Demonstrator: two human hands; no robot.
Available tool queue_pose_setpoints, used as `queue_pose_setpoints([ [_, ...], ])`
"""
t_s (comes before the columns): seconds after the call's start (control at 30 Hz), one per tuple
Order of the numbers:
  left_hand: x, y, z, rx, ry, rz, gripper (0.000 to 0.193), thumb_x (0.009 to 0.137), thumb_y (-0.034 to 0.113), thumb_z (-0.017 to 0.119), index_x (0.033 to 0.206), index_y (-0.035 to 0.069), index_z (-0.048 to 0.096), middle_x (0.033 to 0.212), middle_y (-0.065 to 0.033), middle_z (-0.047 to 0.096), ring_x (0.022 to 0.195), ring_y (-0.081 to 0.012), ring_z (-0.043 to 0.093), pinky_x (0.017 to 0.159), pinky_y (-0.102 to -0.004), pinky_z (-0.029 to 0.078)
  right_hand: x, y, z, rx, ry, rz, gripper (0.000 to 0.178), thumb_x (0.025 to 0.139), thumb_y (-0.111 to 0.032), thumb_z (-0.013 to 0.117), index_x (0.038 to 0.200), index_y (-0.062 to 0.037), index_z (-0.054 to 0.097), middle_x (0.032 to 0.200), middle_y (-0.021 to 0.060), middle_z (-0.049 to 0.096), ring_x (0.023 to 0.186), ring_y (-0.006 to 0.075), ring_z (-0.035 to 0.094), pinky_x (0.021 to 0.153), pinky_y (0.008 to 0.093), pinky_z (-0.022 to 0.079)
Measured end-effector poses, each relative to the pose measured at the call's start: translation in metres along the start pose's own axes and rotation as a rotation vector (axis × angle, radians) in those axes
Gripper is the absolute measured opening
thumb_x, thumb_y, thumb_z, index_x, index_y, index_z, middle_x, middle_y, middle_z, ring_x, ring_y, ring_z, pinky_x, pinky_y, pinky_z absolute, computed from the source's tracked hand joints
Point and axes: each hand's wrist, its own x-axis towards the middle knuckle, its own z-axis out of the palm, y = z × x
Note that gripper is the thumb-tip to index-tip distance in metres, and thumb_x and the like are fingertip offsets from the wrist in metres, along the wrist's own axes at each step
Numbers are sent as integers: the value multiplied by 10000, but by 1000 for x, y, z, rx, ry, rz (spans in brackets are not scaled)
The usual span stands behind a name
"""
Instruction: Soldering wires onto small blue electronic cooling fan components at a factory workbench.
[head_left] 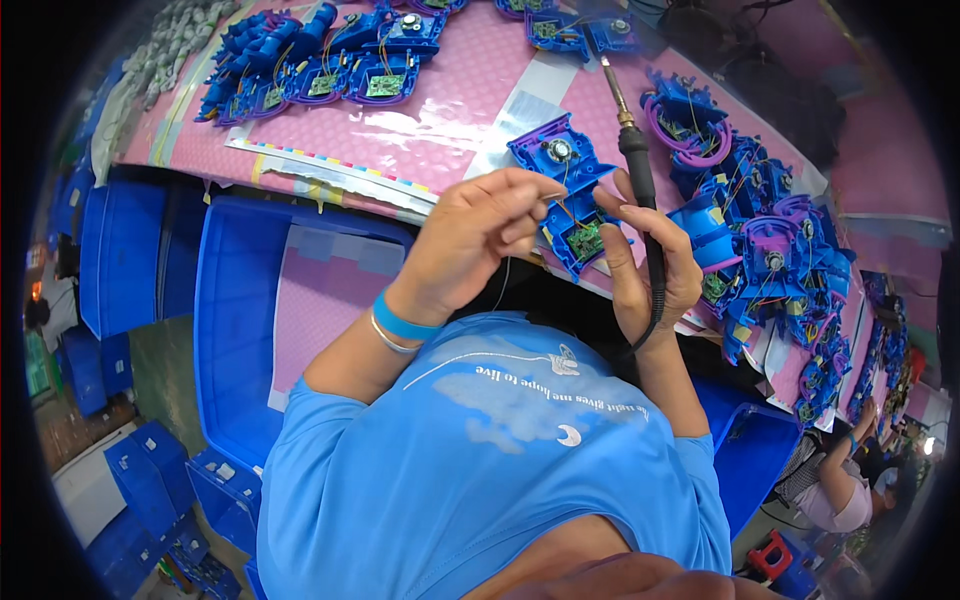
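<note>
My left hand (pixel 462 240) is closed, thumb and forefinger pinched on a thin wire (pixel 503 283), whose tail hangs below the palm. Its fingertips are over an open blue plastic housing (pixel 588 180) lying at the table's near edge. Inside that housing are a round silver speaker (pixel 559 150), a green circuit board (pixel 584 241) and thin coloured leads. My right hand (pixel 665 275) grips a black-handled soldering iron (pixel 634 150), its metal tip pointing away, clear of the board. The thumb and fingertips of that hand are at the housing's right side.
More blue and purple housings (pixel 385 85) with boards stand at the far left, and a heap of them (pixel 770 245) lies at the right. A pink mat (pixel 470 90) covers the table. Below its edge is a large blue bin (pixel 235 300). Another person (pixel 840 480) is at the far right.
</note>
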Motion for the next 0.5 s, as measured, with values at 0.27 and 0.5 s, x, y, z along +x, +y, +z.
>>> queue_pose_setpoints([
  [0.27, 5, -21, 12, 197, -19, 122, 273, 1012, 103, 668, 1257, -2, 608, 942, -31, 649, 716, -51, 549, 601, -198, 444, 7, 0, 10, 197, 58, 45, 352, 882, 130, 723, 1168, -2, 565, 1171, 261, 706, 1056, 330, 738, 898, 399, 622],
  [0.5, 1, 0, -18, 1004, 344, 388, 146, 946, 127, 752, 891, -6, 732, 712, 5, 682, 673, -32, 605, 584, -209, 463, 11, -1, -9, 44, 131, 49, 228, 959, 117, 611, 1166, 23, 598, 1113, 234, 723, 972, 271, 750, 882, 360, 586],
])
